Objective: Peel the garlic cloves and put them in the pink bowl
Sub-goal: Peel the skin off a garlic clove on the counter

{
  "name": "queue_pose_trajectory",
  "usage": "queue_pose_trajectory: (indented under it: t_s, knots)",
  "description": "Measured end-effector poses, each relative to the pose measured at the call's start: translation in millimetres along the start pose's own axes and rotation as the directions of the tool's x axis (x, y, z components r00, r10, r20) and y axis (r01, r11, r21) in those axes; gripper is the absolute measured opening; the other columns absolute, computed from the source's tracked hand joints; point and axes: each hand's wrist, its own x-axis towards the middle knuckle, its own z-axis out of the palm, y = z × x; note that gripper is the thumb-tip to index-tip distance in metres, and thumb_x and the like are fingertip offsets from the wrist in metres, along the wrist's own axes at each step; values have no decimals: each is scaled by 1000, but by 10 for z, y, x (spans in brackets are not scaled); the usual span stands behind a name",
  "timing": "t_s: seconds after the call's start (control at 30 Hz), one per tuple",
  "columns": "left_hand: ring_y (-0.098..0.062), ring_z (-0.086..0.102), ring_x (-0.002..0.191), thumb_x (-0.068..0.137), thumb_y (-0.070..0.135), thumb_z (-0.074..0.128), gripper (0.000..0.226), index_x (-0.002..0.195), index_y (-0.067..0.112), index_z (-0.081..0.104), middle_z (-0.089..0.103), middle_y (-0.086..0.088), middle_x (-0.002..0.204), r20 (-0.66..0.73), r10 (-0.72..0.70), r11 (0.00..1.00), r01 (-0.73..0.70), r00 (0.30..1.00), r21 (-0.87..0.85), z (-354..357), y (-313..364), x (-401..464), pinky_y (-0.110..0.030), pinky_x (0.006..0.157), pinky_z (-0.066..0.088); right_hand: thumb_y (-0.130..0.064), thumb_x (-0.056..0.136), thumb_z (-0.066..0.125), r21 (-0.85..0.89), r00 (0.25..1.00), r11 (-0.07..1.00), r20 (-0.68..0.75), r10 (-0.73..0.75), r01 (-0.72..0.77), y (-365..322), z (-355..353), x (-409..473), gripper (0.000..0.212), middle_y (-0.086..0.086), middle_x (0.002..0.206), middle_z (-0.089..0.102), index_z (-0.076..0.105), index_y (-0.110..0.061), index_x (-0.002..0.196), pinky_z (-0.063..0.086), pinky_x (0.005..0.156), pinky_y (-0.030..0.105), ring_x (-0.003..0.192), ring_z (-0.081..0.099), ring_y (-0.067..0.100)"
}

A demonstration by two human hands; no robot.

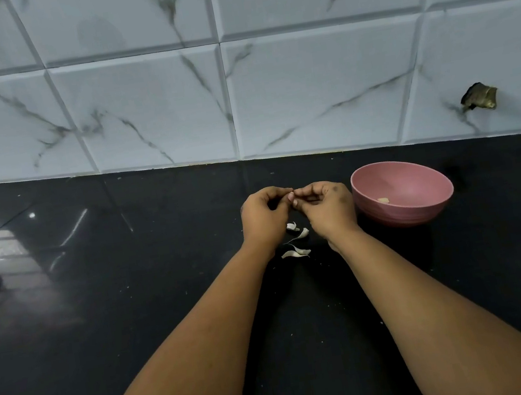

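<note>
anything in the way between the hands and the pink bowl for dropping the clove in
Nothing visible does. The pink bowl sits just beside the right hand with bare black counter between them, and its mouth is open. The peels lie nearer the person, off that path.

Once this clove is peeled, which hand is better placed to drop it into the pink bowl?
Probably the right hand. It sits right beside the pink bowl, while the left hand is on the far side, with the right hand between it and the bowl. Both pinch at something small between them, hidden by the fingers.

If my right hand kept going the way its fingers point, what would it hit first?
The right hand points leftward, fingertips already meeting the left hand, so it would likely meet that hand's fingers first.
</note>
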Motion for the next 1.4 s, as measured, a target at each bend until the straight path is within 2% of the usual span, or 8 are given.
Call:
queue_pose_trajectory:
  t_s: [0.3, 0.5, 0.6, 0.7, 0.9, 1.1, 1.27, 1.4]
  knots:
    - [-17, 72, 85, 89, 10, 69, 13, 84, 22, 72, 74, -1, 83, -68, -78, 989, 68, 995, -133, 42, 35, -42, -34, 82, 59, -14, 81, 78, -56, 999, 998, 13, -37, 38, -33, 28, 3, 13, -2, 82, 72, 68, -22, 81, 59, 77, 27, 79, 69, 10]
    - [-18, 71, 86, 91, 3, 66, 9, 87, 8, 71, 72, -11, 86, 69, -163, 892, 177, 984, -416, -41, 55, 7, -25, 80, 57, -11, 81, 77, 16, 997, 998, 47, -57, 56, -82, 2, 0, 16, 3, 84, 72, 67, -24, 79, 56, 78, 25, 82, 69, 15]
    - [-17, 70, 85, 92, 2, 65, 9, 87, 6, 71, 71, -13, 87, 94, -180, 876, 203, 979, -438, -59, 42, 27, -23, 79, 57, -10, 81, 76, 4, 995, 997, 63, -73, 73, -70, -1, 7, 16, 4, 83, 73, 67, -23, 79, 57, 77, 26, 81, 70, 17]
    - [-16, 70, 81, 92, -1, 62, 9, 88, 4, 69, 71, -12, 86, 118, -210, 847, 241, 970, -473, -46, 47, 27, -20, 76, 57, -8, 83, 74, -38, 993, 994, 70, -97, 100, -64, 0, 9, 17, 2, 82, 72, 66, -22, 80, 55, 74, 22, 78, 68, 12]
    - [-19, 70, 85, 93, -2, 59, 8, 94, -1, 68, 70, -15, 91, 145, -241, 804, 280, 960, -524, -47, 45, 39, -23, 81, 58, -6, 84, 71, -115, 983, 979, 82, -162, 171, -40, -13, 17, 13, 0, 86, 70, 67, -18, 87, 54, 74, 20, 79, 65, 10]
    - [-16, 71, 84, 91, 3, 65, 11, 100, -3, 68, 72, -13, 88, 113, -214, 833, 242, 970, -498, 24, 81, -15, -22, 80, 57, -6, 83, 71, -297, 950, 910, -31, -312, 289, 3, -27, 26, 10, 3, 89, 73, 75, -8, 93, 46, 69, 3, 75, 66, 9]
    - [-13, 71, 83, 91, -3, 63, 13, 103, -1, 68, 73, -10, 88, 68, -223, 835, 226, 972, -502, 17, 79, -16, -20, 79, 57, -4, 80, 73, -309, 908, 868, -28, -417, 389, -28, -1, -3, 12, 4, 87, 72, 76, -10, 89, 56, 73, 25, 74, 67, 13]
    - [-18, 72, 85, 94, 5, 62, 12, 99, -4, 70, 73, -13, 90, 142, -257, 827, 294, 956, -479, -12, 97, 13, -20, 76, 58, 0, 78, 71, -351, 890, 836, -15, -456, 422, -30, -17, 1, 13, 3, 83, 70, 75, -11, 86, 53, 68, 25, 73, 65, 14]
